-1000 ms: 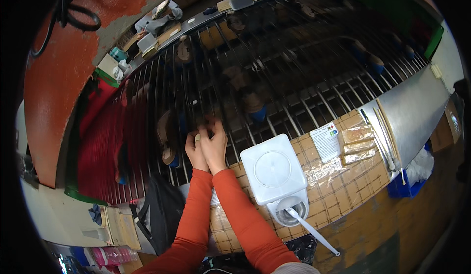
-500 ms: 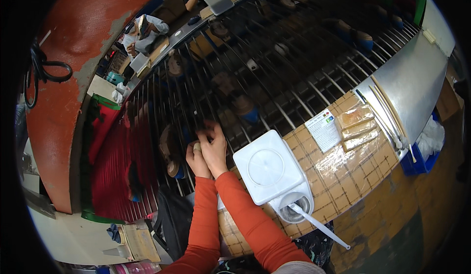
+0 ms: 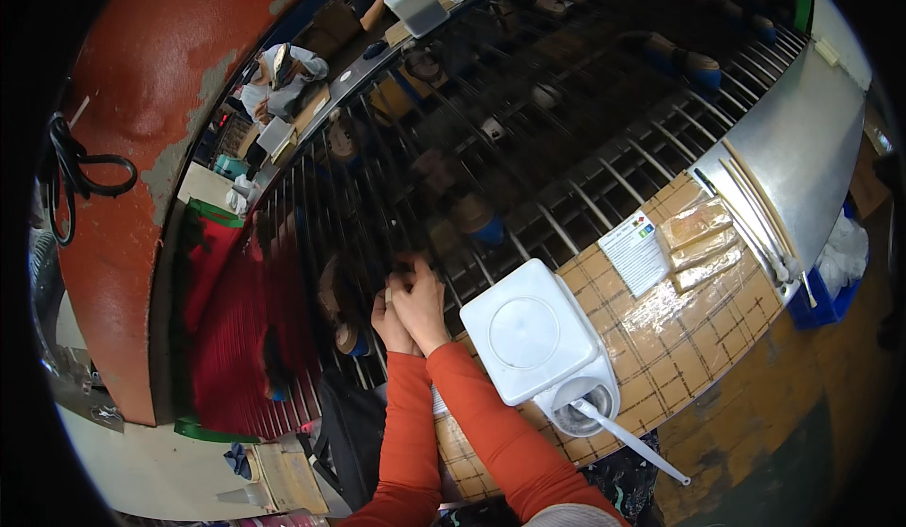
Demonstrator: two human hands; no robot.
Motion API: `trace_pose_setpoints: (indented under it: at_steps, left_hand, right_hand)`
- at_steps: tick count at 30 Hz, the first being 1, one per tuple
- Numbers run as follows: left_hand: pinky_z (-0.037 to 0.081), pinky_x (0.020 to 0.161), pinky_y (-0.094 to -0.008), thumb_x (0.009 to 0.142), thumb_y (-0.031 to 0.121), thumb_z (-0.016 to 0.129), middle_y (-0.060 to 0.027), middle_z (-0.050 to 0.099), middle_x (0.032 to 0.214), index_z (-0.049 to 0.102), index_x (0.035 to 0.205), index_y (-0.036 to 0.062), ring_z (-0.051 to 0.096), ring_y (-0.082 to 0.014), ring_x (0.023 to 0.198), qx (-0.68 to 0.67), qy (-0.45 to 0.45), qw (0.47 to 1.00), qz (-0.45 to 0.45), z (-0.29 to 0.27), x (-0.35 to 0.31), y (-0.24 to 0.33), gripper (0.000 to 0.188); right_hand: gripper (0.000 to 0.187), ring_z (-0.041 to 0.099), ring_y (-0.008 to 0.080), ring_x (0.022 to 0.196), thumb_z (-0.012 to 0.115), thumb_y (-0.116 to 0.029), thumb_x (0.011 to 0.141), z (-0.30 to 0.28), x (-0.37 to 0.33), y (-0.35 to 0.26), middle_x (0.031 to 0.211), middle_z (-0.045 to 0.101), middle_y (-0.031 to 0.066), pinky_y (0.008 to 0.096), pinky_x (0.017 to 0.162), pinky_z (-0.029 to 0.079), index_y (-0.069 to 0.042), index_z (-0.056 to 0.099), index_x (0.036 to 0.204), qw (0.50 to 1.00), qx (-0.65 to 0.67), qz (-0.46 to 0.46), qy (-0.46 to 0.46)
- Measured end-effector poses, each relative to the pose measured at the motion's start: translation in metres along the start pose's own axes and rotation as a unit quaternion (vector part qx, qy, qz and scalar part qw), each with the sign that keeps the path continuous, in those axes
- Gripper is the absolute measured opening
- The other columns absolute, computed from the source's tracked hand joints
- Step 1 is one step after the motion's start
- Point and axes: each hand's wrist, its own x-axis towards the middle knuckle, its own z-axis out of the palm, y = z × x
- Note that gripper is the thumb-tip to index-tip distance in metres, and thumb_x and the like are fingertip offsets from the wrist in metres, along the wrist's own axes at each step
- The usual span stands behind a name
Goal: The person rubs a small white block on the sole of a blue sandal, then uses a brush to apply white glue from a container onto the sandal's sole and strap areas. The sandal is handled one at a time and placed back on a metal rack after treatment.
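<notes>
Head view. I see the left hand (image 3: 392,326) and the right hand (image 3: 422,307) together above the near edge of the dark rack of metal bars (image 3: 619,180), fingers bent. How far open each grip is, and whether it has hold of anything, I cannot tell. The nearest shoe (image 3: 336,306), blue-edged, lies on the rack at the hands' 9 o'clock. On the desk (image 3: 698,338), a white container (image 3: 524,331) stands at 3 o'clock; a white-handled tool (image 3: 642,447) leans from a cup (image 3: 611,402) at 4 o'clock.

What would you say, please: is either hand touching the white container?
No, the left hand and right hand are clear of the white container.
</notes>
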Motion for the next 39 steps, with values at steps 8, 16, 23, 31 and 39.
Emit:
trace_pose_setpoints:
  at_steps: [8, 16, 23, 31, 39]
  left_hand:
    - [0.051, 0.069, -0.0258, 0.091, 0.008, 0.054, -0.0065, 0.064, 0.09, 0.058, 0.099, 0.0007, 0.061, -0.0134, 0.077, -0.1, -0.014, 0.994, -0.031, 0.003, -0.005, 0.004, 0.012]
    - [0.052, 0.07, -0.0259, 0.091, 0.008, 0.052, -0.0073, 0.064, 0.09, 0.058, 0.1, 0.0002, 0.062, -0.0142, 0.079, -0.02, -0.056, 0.996, 0.064, -0.017, 0.013, -0.018, 0.013]
    - [0.052, 0.071, -0.0261, 0.09, 0.007, 0.051, -0.0081, 0.064, 0.092, 0.058, 0.102, 0.0, 0.063, -0.0152, 0.08, -0.019, -0.064, 0.992, 0.105, -0.019, 0.016, -0.03, 0.015]
    - [0.053, 0.068, -0.0249, 0.089, 0.005, 0.057, -0.0077, 0.064, 0.094, 0.059, 0.105, -0.0001, 0.062, -0.0126, 0.077, -0.084, -0.006, 0.995, 0.054, 0.002, 0.007, -0.02, 0.017]
    - [0.05, 0.063, -0.024, 0.089, 0.005, 0.057, -0.0068, 0.066, 0.088, 0.062, 0.103, -0.0027, 0.06, -0.0102, 0.072, -0.028, 0.028, 0.999, 0.027, 0.004, -0.002, -0.006, 0.017]
  right_hand:
    - [0.031, 0.057, 0.034, 0.093, 0.058, -0.015, 0.081, 0.005, -0.004, 0.004, 0.088, 0.069, 0.0147, 0.0444, 0.083, 0.044, -0.007, 0.058, 0.112, 0.995, -0.073, -0.064, 0.016]
    - [0.034, 0.056, 0.035, 0.096, 0.052, -0.017, 0.082, 0.007, -0.005, 0.003, 0.089, 0.066, 0.0145, 0.0483, 0.085, 0.038, -0.012, 0.056, 0.116, 0.997, -0.06, -0.048, -0.001]
    - [0.029, 0.056, 0.0325, 0.095, 0.057, -0.012, 0.081, 0.004, -0.008, -0.005, 0.089, 0.068, 0.0116, 0.0422, 0.085, 0.044, -0.006, 0.059, 0.109, 0.998, -0.023, -0.057, -0.008]
    - [0.03, 0.057, 0.0314, 0.098, 0.061, -0.014, 0.082, 0.001, -0.008, -0.005, 0.093, 0.067, 0.0112, 0.0408, 0.086, 0.044, -0.005, 0.059, 0.111, 0.996, -0.037, -0.077, -0.01]
    - [0.03, 0.059, 0.0311, 0.096, 0.061, -0.014, 0.082, 0.002, -0.007, -0.002, 0.09, 0.068, 0.011, 0.0409, 0.085, 0.044, -0.005, 0.058, 0.11, 0.993, -0.053, -0.103, -0.004]
